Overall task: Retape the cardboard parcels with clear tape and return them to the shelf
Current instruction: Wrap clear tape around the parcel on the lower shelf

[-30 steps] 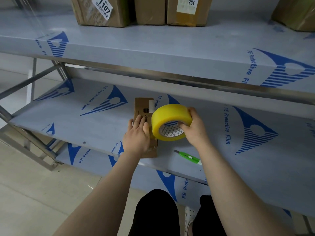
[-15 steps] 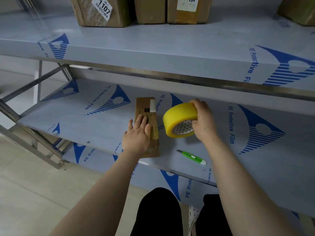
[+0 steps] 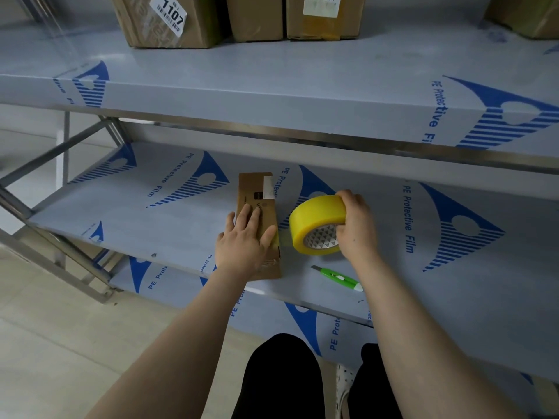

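Tape roll [image 3: 314,219] has moved right, clear of the parcel [image 3: 257,189], with right hand [image 3: 355,225] gripping it. Left hand [image 3: 242,240], flat with fingers straight, pins parcel at frame centre on middle shelf [image 3: 151,219]. Parcel's long axis runs up-frame. Cutter [image 3: 335,278] lies lower right, nearer right hand.

Tally, kind by kind.
Four large brown cardboard boxes [image 3: 205,25] [image 3: 255,16] [image 3: 351,22] [image 3: 526,13] stand in a row, the last cut off at the right edge. One small flat brown cardboard parcel [image 3: 252,189]. One yellow roll of tape [image 3: 314,219]. One green plastic utility knife [image 3: 337,277]. Two hands: the left hand [image 3: 245,246] and the right hand [image 3: 355,225]. Three film-covered shelf boards: top shelf [image 3: 272,74], middle shelf [image 3: 151,219], bottom shelf [image 3: 178,279]. Three white paper labels [image 3: 169,13] [image 3: 322,4] [image 3: 267,187], two on the boxes and one on the parcel.
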